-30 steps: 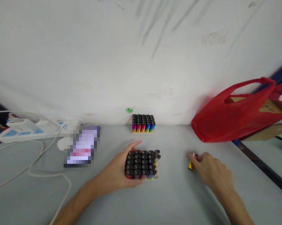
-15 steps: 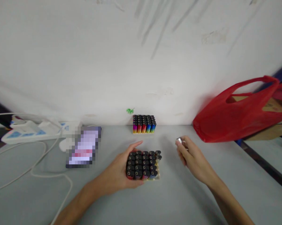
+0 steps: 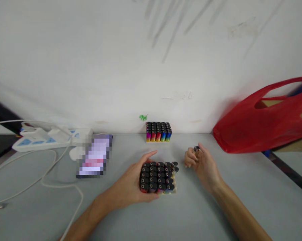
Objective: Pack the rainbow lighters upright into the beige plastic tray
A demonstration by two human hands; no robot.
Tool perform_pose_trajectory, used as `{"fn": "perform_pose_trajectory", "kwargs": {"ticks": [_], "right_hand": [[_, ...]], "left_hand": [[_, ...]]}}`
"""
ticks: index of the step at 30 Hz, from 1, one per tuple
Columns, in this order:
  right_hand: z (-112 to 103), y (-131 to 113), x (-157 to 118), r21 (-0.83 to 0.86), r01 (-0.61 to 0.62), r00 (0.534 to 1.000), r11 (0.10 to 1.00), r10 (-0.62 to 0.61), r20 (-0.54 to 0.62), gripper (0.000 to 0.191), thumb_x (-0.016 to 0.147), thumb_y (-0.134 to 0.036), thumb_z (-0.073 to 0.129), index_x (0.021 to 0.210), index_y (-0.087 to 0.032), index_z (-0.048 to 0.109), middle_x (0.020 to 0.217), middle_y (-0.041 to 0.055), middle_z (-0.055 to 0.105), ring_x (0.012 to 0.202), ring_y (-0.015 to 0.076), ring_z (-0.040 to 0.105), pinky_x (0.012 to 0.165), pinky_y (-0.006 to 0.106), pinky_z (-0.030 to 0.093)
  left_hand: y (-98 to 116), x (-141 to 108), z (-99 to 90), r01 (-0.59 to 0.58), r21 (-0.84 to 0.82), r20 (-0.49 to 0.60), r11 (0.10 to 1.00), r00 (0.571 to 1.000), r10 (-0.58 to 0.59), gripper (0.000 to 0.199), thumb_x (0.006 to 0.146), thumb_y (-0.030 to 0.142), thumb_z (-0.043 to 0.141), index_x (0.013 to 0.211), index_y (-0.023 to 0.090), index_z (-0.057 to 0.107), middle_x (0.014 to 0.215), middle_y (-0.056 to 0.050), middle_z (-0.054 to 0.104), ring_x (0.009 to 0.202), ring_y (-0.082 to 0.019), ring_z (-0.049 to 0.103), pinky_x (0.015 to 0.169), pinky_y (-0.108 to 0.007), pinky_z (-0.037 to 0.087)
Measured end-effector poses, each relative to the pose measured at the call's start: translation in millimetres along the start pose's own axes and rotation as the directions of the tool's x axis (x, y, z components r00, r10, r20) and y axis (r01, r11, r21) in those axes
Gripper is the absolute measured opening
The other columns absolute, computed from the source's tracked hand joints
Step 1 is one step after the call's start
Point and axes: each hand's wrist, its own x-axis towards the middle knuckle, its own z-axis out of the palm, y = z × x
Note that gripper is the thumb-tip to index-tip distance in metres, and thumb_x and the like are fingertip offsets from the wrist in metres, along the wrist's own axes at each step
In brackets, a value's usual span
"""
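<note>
My left hand (image 3: 134,182) is wrapped round the left side of a block of black-topped lighters (image 3: 157,177). They stand upright in rows in a pale tray (image 3: 175,189), whose right column has bare slots near the front. To the right, my right hand (image 3: 199,162) is raised over the table, palm turned up and fingers curled round a lighter (image 3: 196,148); only its dark top shows. A second block of lighters (image 3: 158,132), with rainbow-coloured bodies, stands by the wall.
A phone (image 3: 95,155) with a blurred screen lies at the left, beside a white power strip (image 3: 44,142) and loose white cables (image 3: 61,186). A red bag (image 3: 251,124) sits at the back right. Behind the table (image 3: 145,217) rises a white wall (image 3: 115,67).
My right hand has turned its palm upward, and the lighter's dark top now shows in place of a shiny metal part. The view has shifted slightly; my left hand keeps its hold.
</note>
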Motion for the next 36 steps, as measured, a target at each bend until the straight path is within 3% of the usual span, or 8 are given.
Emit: {"fn": "perform_pose_trajectory", "kwargs": {"ticks": [4,10,14,28,36], "right_hand": [[-5,-2,-4,0.069,-0.007,1.0,0.998,0.008,-0.01,0.064,0.1,-0.079,0.055,0.065,-0.027,0.044,0.058,-0.0042,0.033,0.054,0.0173,0.029,0.054,0.032,0.036],[-3,4,-2,0.121,-0.051,0.992,0.991,0.037,0.118,0.066,0.099,-0.08,0.057,0.063,-0.026,0.043,0.056,-0.0084,0.023,0.052,0.0136,0.015,0.047,0.028,0.022],[-1,8,-3,0.112,-0.098,0.981,0.989,0.078,0.178,0.067,0.098,-0.081,0.057,0.063,-0.026,0.043,0.056,-0.01,0.019,0.051,0.0122,0.011,0.045,0.028,0.016],[3,11,-5,0.045,-0.098,0.968,0.994,0.085,0.237,0.068,0.101,-0.08,0.053,0.062,-0.026,0.037,0.056,-0.0085,0.022,0.05,0.0119,0.015,0.048,0.03,0.016],[4,15,-4,0.059,-0.134,0.962,0.989,0.116,0.248,0.064,0.099,-0.078,0.056,0.066,-0.026,0.04,0.061,-0.0089,0.021,0.054,0.0127,0.013,0.049,0.029,0.017]], "left_hand": [[3,0,-0.3,0.018,-0.02,0.007,1.0,1.0,-0.018,0.118,0.075,0.019,0.098,0.171,0.035,0.032,0.147,-0.012,0.063,0.11,-0.029,0.078,0.088,-0.04,0.067],[6,0,0.0,0.028,-0.073,0.038,0.997,0.999,-0.026,0.115,0.078,0.018,0.096,0.17,0.038,0.03,0.145,-0.01,0.063,0.101,-0.026,0.08,0.081,-0.037,0.068],[5,1,0.0,0.0,0.014,0.005,1.0,1.0,0.0,0.116,0.076,0.019,0.097,0.17,0.037,0.032,0.142,-0.009,0.065,0.1,-0.026,0.079,0.078,-0.034,0.066],[6,1,-1.2,-0.018,0.089,-0.012,0.996,1.0,0.019,0.116,0.074,0.024,0.099,0.171,0.033,0.035,0.14,-0.011,0.067,0.107,-0.028,0.077,0.086,-0.037,0.065],[2,1,-0.4,-0.006,0.06,-0.013,0.998,1.0,0.007,0.117,0.074,0.025,0.098,0.171,0.032,0.034,0.143,-0.012,0.066,0.101,-0.026,0.077,0.082,-0.035,0.065]]}}
